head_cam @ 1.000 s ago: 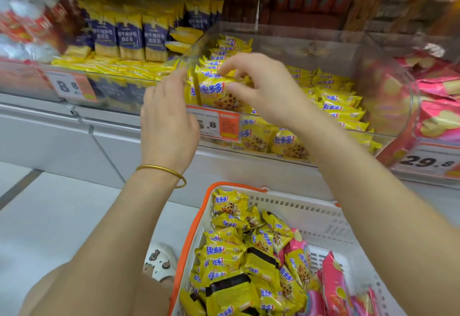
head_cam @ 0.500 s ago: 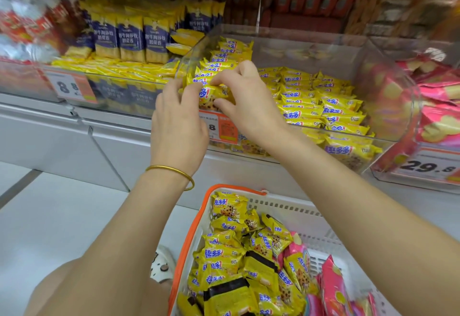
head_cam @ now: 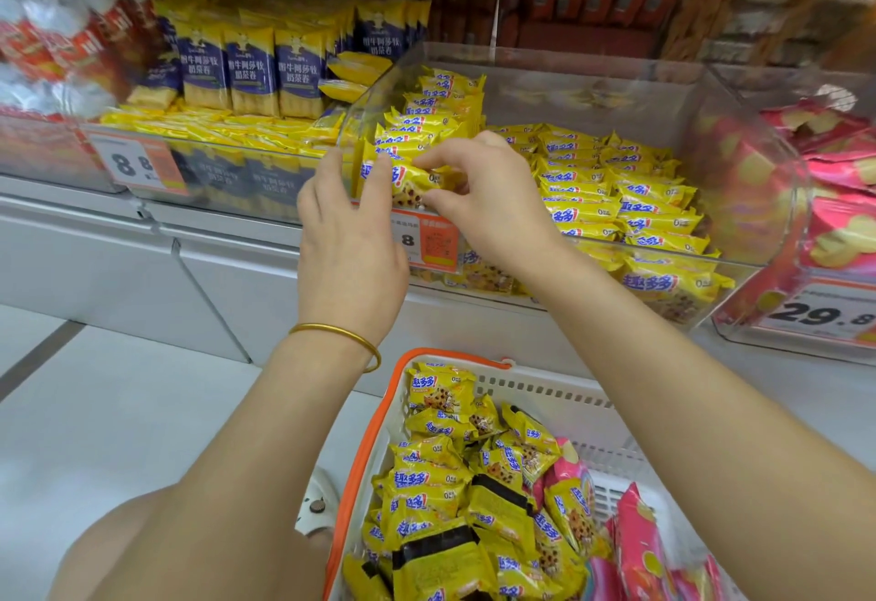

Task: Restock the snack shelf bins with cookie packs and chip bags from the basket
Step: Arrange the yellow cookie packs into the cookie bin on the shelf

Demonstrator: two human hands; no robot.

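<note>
Gold-bangled at the wrist, the left hand (head_cam: 351, 240) has its fingers fairly straight, propping the left end of the small yellow crinkly-film cookie pack (head_cam: 412, 179) at the front left corner of the clear plastic shelf bin (head_cam: 592, 88). The right hand (head_cam: 493, 202) pinches the pack's right end. I judge it light, soft and slippery, its cookies breakable, so I'd hold the sealed ends gently. More packs lie in the orange-rimmed white basket (head_cam: 545, 399) below

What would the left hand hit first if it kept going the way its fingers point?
The left hand touches the cookie pack pinched by the right hand, so that comes first; behind it, probably the row of packs in the clear bin.
</note>
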